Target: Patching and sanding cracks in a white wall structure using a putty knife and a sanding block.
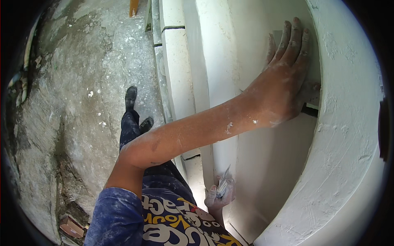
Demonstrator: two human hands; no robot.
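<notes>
My left forearm crosses the view to the white curved surface at the right, where my left hand point(289, 69) lies with fingers stretched out, dusted white. A grey flat piece and a dark edge show partly behind it; I cannot make out what they are. Lower down, beside the same white surface point(271, 164), my right hand point(217, 197) is closed on a putty-smeared scraper point(223, 180), its thin blade pointing upward.
A raised white rim point(336, 123) curves along the right. White blocks point(176, 74) line the middle. My booted feet point(130, 96) stand on a stained concrete floor point(69, 94). Pipes run at the far left, and a brown piece point(72, 226) lies lower left.
</notes>
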